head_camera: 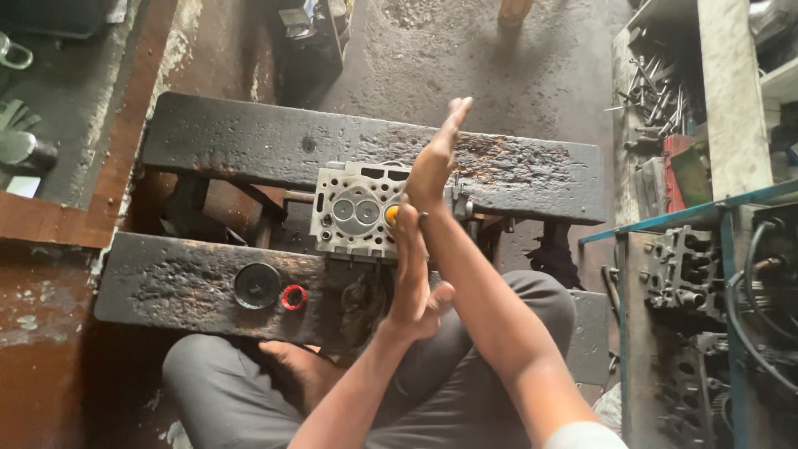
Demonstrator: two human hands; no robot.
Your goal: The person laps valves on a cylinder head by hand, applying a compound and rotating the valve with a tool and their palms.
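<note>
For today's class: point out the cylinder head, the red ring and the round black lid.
cylinder head (353, 212), head view, on its valve face.
red ring (293, 297), head view, on its rim.
round black lid (256, 285), head view, on its middle.

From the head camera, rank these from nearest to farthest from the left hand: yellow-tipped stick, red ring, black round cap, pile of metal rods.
1. Yellow-tipped stick: pressed between the left hand and the right hand, over the cylinder head.
2. Red ring: to its left, on the near beam.
3. Black round cap: just beyond the ring.
4. Pile of metal rods: far upper right.
</note>
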